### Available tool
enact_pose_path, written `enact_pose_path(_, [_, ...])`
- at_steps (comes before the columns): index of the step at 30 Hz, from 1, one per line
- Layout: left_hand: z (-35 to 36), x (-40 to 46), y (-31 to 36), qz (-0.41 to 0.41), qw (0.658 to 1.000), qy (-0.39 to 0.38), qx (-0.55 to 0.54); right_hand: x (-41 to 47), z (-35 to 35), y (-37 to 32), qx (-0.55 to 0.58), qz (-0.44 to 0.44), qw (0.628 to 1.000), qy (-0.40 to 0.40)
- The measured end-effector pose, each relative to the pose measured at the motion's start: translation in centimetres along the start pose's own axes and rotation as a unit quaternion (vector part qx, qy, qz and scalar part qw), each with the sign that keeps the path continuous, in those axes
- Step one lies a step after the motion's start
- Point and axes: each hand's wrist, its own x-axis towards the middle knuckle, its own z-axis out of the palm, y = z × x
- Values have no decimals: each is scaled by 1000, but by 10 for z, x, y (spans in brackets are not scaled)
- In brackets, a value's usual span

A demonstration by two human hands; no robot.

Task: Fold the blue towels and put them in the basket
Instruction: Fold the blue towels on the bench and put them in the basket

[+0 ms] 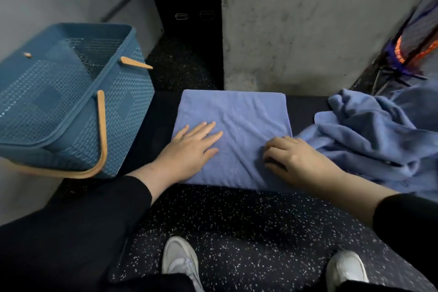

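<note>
Pressing down flat, the left hand (pixel 189 147) is lying on the folded blue towel (pixel 233 125) with its fingers straight and spread a little. The right hand (pixel 296 161) is sitting on the right near corner of the same towel, and its fingers are curling down into the cloth, seeming to pinch it (the fingertips are tucking under, so how much cloth they are holding is hard to tell). The 2 hands are staying apart, with a strip of wrinkly towel showing between them. Both arms are wearing black sleeves (pixel 113 216).

That towel is lying in a neat square on a dark bench (pixel 161 125), right in front of the person. Just beside it on the right, touching its edge, a messy pile of blue towels (pixel 369 135) is sitting in a heap, not folded. On the left, near the towel but not touching it, the blue basket (pixel 71 92) is standing with its tan handle (pixel 102 140) hanging down over the near side. Nothing blue is showing inside it.

Behind the bench, a grey wall (pixel 320 19) is standing, and a black box (pixel 189 19) with white letters "PLYO S" is leaning in the gap. Down below, 2 white shoes (pixel 180 263) are standing on a dark speckled floor (pixel 248 232).
</note>
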Motion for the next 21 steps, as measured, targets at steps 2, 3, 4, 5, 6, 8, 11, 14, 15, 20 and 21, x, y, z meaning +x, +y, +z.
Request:
enact_pose_path(2, [-1, 5, 0, -6, 1000, -11, -5, -2, -1, 6, 19, 9, 1000, 16])
enact_pose_path(3, [-1, 8, -1, -9, 1000, -13, -11, -3, -2, 10, 21, 19, 999, 20])
enact_pose_path(4, [-1, 11, -3, -13, 1000, -13, -14, -5, -3, 14, 19, 33, 999, 25])
enact_pose_path(5, [0, 14, -4, -16, 1000, -11, -12, -7, -5, 18, 23, 55, 998, 30])
enact_pose_path(6, [1, 16, -6, -19, 1000, -9, -8, -10, -6, 22, 32, 82, 996, 35])
enact_pose_path(8, [1, 18, -6, -21, 1000, -4, -12, -18, -7, 30, 30, 127, 991, 36])
enact_pose_path(11, [3, 14, -4, -21, 998, 33, -49, -28, -9, 43, 14, 137, 990, 19])
enact_pose_path(14, [0, 2, -6, 14, 990, 118, -81, -34, -14, 47, 13, 108, 993, 36])
enact_pose_path(15, [-3, -4, -7, 42, 986, 147, -73, -34, -18, 44, 9, 91, 995, 41])
enact_pose_path(20, [-8, -32, -21, 145, 975, 170, -12, -37, -23, 24, -18, -58, 998, -24])
enact_pose_path(21, [-8, -38, -24, 149, 978, 143, -1, -37, -21, 22, -27, -68, 996, -45])
